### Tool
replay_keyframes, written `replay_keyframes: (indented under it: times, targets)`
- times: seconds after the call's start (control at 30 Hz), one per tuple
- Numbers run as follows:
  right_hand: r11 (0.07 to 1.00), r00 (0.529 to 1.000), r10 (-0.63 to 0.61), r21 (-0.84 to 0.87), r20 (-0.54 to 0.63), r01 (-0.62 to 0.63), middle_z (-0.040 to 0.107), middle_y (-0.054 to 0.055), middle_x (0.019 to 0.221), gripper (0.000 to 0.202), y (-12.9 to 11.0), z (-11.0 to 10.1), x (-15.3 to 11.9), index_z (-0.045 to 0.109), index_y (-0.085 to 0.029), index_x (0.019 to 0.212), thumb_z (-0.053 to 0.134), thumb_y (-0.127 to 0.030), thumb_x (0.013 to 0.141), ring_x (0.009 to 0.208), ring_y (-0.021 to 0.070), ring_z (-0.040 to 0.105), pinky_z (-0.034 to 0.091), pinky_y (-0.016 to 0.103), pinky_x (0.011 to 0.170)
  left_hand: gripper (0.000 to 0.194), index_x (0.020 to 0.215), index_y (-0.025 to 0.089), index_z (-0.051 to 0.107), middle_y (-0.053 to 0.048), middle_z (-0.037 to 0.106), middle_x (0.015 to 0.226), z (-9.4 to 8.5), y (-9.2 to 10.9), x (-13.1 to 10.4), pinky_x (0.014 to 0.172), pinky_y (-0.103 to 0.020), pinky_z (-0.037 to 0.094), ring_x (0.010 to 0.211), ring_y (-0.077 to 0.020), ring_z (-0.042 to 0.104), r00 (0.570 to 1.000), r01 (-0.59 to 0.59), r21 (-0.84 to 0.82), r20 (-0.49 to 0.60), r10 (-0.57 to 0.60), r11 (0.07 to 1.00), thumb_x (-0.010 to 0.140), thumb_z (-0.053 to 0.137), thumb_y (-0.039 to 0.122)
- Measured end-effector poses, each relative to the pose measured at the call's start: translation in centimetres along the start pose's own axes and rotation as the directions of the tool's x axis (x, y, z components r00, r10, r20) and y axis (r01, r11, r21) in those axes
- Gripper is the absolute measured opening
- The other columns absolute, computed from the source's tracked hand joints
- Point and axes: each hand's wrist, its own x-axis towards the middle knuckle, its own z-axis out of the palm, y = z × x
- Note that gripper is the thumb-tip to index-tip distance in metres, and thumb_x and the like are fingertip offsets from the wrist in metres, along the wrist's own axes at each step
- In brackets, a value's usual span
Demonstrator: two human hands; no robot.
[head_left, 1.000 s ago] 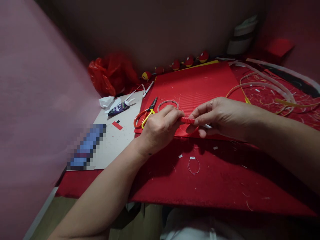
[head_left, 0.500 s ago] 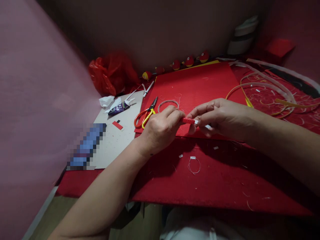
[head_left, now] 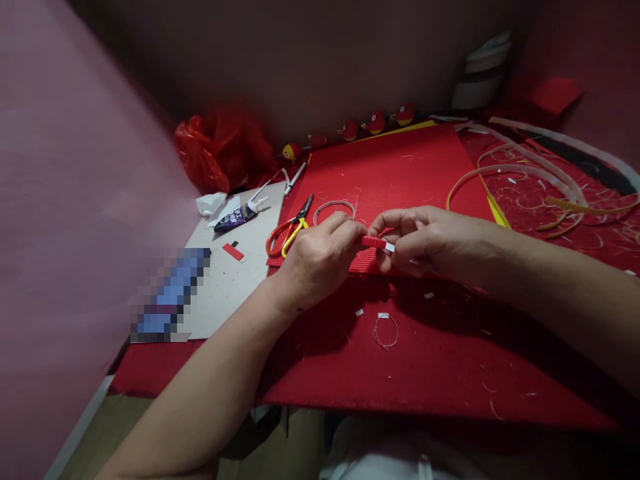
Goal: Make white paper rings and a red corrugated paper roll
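My left hand (head_left: pixel 325 257) is closed on one end of a small red ribbed strip (head_left: pixel 373 242). A short white piece (head_left: pixel 389 247) shows at the strip's right end, by the fingertips of my right hand (head_left: pixel 417 240). The right fingers are curled and pressed round that end. Both hands are over the front edge of a red corrugated sheet (head_left: pixel 395 173). Scissors (head_left: pixel 295 230) with red and yellow handles lie just left of my left hand, and a pale ring (head_left: pixel 334 208) lies behind it.
A glue tube (head_left: pixel 237 217) and a red scrap (head_left: pixel 233 251) lie on a grey board (head_left: pixel 240 280). Several red and yellow bird figures (head_left: pixel 377 122) line the back. Coiled strips (head_left: pixel 545 173) are at right, a red bag (head_left: pixel 220 150) at back left.
My right fingers have shifted at the strip's right end, and the white piece there now shows more plainly as one block. The view has moved slightly.
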Motion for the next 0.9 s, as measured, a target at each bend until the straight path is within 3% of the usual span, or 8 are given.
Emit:
replay_keyframes:
  times: [0.1,0.33,0.47,0.53,0.63,0.73,0.8,0.9]
  targets:
    - [1.000,1.000,0.016,-0.022,-0.006,-0.016,0.048,-0.003,0.055,0.015,-0.2,0.0,0.0,0.058,-0.021,0.075,0.065,-0.017,0.062,0.043,0.0061,0.035,0.022,0.021,0.039,0.015,0.078,0.013,0.056,-0.003,0.059,0.073,0.0,0.0,0.0,0.058,-0.018,0.043,0.066,-0.0090,0.056,1.000,0.007,0.007,0.018,-0.007,1.000,0.086,0.045,0.020]
    - [0.983,0.996,-0.052,-0.177,-0.069,0.039,0.054,0.000,0.058,0.013,0.2,-0.6,0.3,0.064,-0.019,0.073,0.063,-0.032,0.070,0.044,0.0069,0.042,0.030,0.021,0.040,0.016,0.077,0.011,0.057,-0.004,0.059,0.072,0.2,0.2,0.0,0.057,-0.020,0.044,0.066,-0.0100,0.056,0.999,0.018,-0.010,0.046,-0.017,1.000,0.085,0.044,0.016]
    - [0.992,0.997,-0.067,-0.105,-0.036,0.063,0.058,0.001,0.062,0.012,0.1,-0.8,0.4,0.066,-0.020,0.074,0.064,-0.031,0.069,0.044,0.0070,0.042,0.032,0.021,0.039,0.009,0.079,0.012,0.058,-0.003,0.059,0.073,-0.1,0.2,0.3,0.061,-0.022,0.046,0.067,-0.0101,0.055,0.994,0.112,-0.234,0.008,-0.114,0.966,0.082,0.050,0.016]
    - [0.996,0.997,-0.078,-0.034,0.000,0.078,0.060,0.002,0.064,0.010,-0.3,-0.9,0.2,0.066,-0.020,0.072,0.064,-0.029,0.069,0.045,0.0072,0.042,0.033,0.020,0.039,0.009,0.086,0.013,0.058,-0.003,0.059,0.078,-0.4,0.2,0.5,0.061,-0.021,0.048,0.069,-0.0101,0.056,0.977,0.209,-0.476,0.062,-0.204,0.855,0.078,0.056,0.016]
    - [0.989,0.991,-0.122,0.091,0.056,0.116,0.061,0.003,0.067,0.010,-0.8,-1.2,-0.4,0.066,-0.018,0.073,0.063,-0.027,0.070,0.052,0.0090,0.047,0.036,0.020,0.044,0.024,0.096,0.013,0.054,-0.004,0.058,0.083,-0.7,0.5,0.7,0.056,-0.021,0.051,0.066,-0.0102,0.059,0.927,0.348,-0.802,0.216,-0.306,0.486,0.074,0.061,0.016]
    - [0.971,0.978,-0.164,0.197,0.129,0.137,0.060,0.003,0.063,0.014,-0.8,-1.7,-0.9,0.066,-0.016,0.073,0.062,-0.029,0.068,0.053,0.0095,0.047,0.037,0.020,0.047,0.022,0.096,0.012,0.053,-0.002,0.058,0.079,-1.2,1.2,0.9,0.053,-0.021,0.053,0.063,-0.0099,0.059,0.895,0.372,-0.913,0.305,-0.325,0.168,0.076,0.060,0.016]
    - [0.964,0.973,-0.158,0.239,0.167,0.115,0.059,0.002,0.059,0.021,-0.5,-2.0,-1.0,0.067,-0.016,0.079,0.066,-0.030,0.064,0.050,0.0086,0.046,0.036,0.019,0.045,0.020,0.095,0.012,0.054,-0.002,0.058,0.078,-1.5,1.8,1.0,0.055,-0.022,0.054,0.063,-0.0098,0.060,0.890,0.367,-0.927,0.327,-0.319,0.073,0.076,0.060,0.016]
    - [0.959,0.966,-0.143,0.272,0.216,0.081,0.058,0.001,0.057,0.031,0.0,-2.4,-1.1,0.067,-0.017,0.084,0.071,-0.034,0.059,0.046,0.0069,0.044,0.033,0.018,0.043,0.020,0.093,0.011,0.055,-0.002,0.058,0.076,-1.9,2.5,1.2,0.056,-0.021,0.053,0.061,-0.0089,0.060,0.886,0.354,-0.935,0.334,-0.320,0.004,0.075,0.061,0.015]
